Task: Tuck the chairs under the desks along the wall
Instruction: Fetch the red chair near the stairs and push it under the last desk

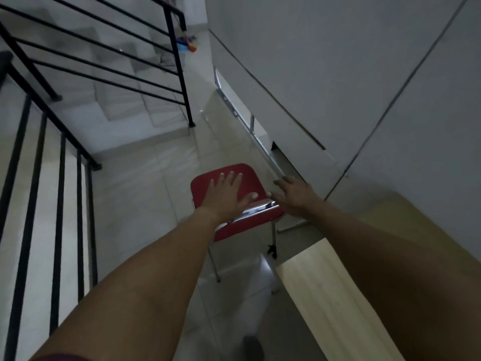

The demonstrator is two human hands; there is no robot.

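Note:
A red chair [250,222] with chrome legs and a chrome bar across its back stands on the tiled floor, just left of a light wooden desk [328,290] set along the grey wall. My left hand [229,194] hovers over the red seat with its fingers spread, holding nothing. My right hand [294,195] reaches out at the chair's right side near the chrome bar, fingers apart; whether it touches the chair I cannot tell. Another grey desk surface [273,100] runs along the wall beyond the chair.
A black metal stair railing [179,69] and grey steps fill the left and upper left. Colourful items [188,44] lie on the floor far ahead. A pale tiled strip of floor [145,183] runs between railing and desks.

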